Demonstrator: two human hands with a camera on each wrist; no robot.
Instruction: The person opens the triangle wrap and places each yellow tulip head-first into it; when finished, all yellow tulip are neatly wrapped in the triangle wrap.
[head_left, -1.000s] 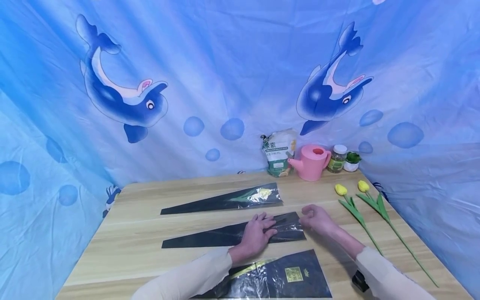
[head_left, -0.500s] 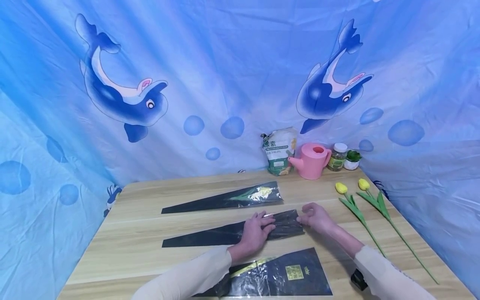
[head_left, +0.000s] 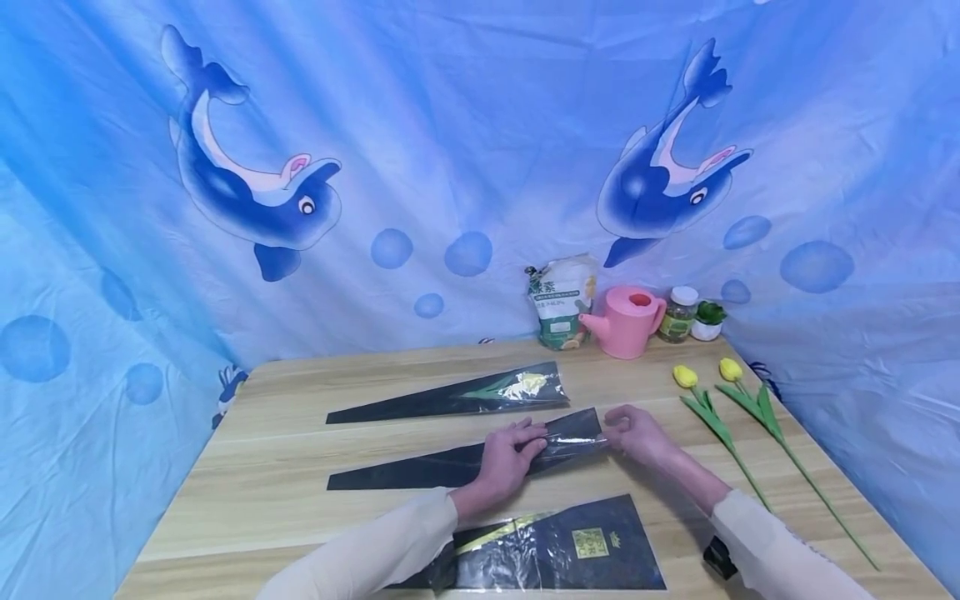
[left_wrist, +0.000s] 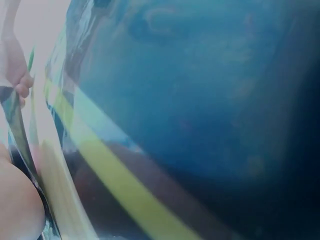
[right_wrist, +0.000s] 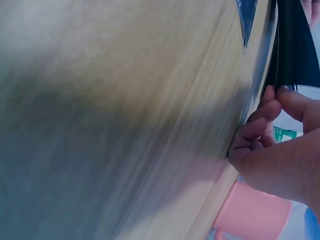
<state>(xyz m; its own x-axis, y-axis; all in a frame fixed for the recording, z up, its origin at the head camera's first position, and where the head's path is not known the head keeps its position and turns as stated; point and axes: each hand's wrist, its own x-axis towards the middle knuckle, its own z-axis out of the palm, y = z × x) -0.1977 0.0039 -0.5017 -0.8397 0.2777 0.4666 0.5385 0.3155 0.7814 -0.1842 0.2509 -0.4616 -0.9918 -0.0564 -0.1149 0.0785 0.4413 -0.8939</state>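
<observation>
A long black plastic flower sleeve [head_left: 420,471] lies across the middle of the wooden table [head_left: 285,517], narrow tip to the left. My left hand [head_left: 510,454] grips it near the wide end, thumb above and fingers on the glossy film. At the sleeve's mouth, my right hand [head_left: 633,433] pinches the edge; the right wrist view shows its curled fingers [right_wrist: 257,127] on the dark rim [right_wrist: 282,60]. The wide end stands slightly off the table between both hands. The left wrist view is a blur of dark film with a yellow stripe [left_wrist: 115,180].
Farther back lies a second sleeve holding a yellow tulip [head_left: 525,385]. A stack of sleeves [head_left: 570,546] lies by the front edge. Two loose yellow tulips [head_left: 705,400] lie to the right. A bag [head_left: 562,300], pink watering can [head_left: 628,321], jar [head_left: 678,315] and small pot [head_left: 707,321] stand at the back.
My left hand went from lying flat on the sleeve to gripping it. The sleeve's wide end rose a little and narrowed between both hands.
</observation>
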